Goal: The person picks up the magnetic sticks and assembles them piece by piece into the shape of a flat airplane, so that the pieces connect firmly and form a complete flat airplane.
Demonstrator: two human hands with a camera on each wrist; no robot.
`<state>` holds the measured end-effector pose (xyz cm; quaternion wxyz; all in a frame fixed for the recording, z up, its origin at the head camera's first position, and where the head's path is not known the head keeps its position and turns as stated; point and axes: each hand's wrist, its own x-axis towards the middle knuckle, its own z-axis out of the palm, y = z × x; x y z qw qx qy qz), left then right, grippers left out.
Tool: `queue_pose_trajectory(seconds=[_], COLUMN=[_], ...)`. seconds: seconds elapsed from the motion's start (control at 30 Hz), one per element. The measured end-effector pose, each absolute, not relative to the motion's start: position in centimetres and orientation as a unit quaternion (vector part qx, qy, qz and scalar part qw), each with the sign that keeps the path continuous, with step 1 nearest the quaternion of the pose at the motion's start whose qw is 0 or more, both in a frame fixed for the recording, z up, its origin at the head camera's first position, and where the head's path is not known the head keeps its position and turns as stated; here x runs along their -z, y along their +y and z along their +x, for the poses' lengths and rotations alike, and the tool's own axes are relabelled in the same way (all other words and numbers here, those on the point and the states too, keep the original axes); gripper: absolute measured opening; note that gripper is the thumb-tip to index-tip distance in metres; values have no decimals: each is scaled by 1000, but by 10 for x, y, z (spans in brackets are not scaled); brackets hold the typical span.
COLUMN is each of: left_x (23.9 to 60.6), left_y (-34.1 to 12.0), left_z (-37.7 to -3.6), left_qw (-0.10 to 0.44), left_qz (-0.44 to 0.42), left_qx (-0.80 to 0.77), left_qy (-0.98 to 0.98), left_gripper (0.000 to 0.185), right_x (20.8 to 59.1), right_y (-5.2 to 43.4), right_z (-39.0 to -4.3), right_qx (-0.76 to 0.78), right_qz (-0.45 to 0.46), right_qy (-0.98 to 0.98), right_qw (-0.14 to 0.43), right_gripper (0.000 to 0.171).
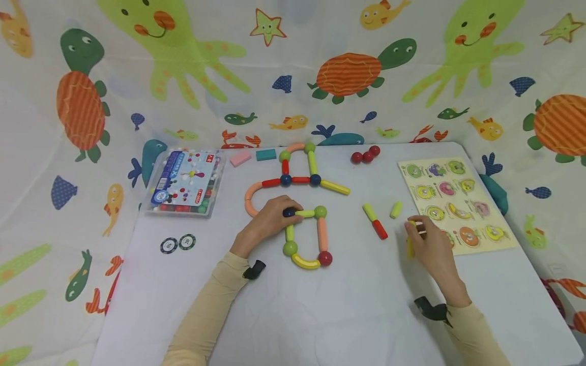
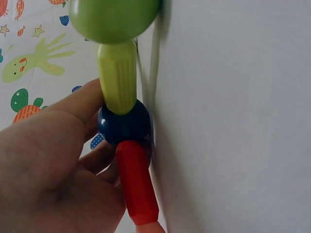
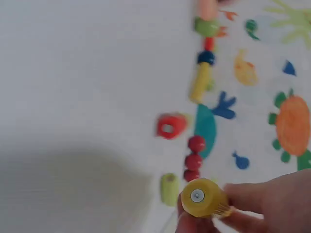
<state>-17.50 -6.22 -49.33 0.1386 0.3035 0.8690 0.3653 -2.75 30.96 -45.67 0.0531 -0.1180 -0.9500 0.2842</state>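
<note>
My left hand (image 1: 270,223) pinches a dark blue ball (image 2: 124,121) that joins light green magnetic rods and a red rod (image 2: 137,182). From it runs a loop with green balls (image 1: 290,248), a pink rod (image 1: 322,234), a red ball (image 1: 325,258) and a curved yellow rod (image 1: 305,262). Beyond it lies a second loop with dark blue balls (image 1: 315,180) and a yellow rod (image 1: 335,187) sticking out. On the right, my right hand (image 1: 432,249) grips a yellow magnetic rod (image 3: 204,198), its round metal end facing the wrist camera. A short green rod (image 1: 396,210) lies near that hand.
A joined green and red rod (image 1: 375,222) lies between the hands; red balls (image 1: 368,156) sit behind. At right is a fruit puzzle board (image 1: 496,247). A plastic box (image 1: 183,183), two round chips (image 1: 187,242) and pink (image 1: 240,158) and teal blocks (image 1: 266,154) stand left.
</note>
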Motion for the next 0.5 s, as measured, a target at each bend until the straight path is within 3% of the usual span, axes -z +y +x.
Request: queue_pose_trajectory(seconds=[0.3,0.5], left_x=[494,495], left_y=[-65,-64], left_z=[-175,-175], left_qw=[140,139], left_qz=[302,304], left_qx=[-366,-368], left_qy=[869,868], left_gripper=[28,28], right_x=[418,408], right_y=[304,270], right_z=[-56,-86], right_qx=[-448,-515], right_qz=[-95,-67], right_qy=[-889,-853], right_qw=[24,59], right_gripper=[51,57])
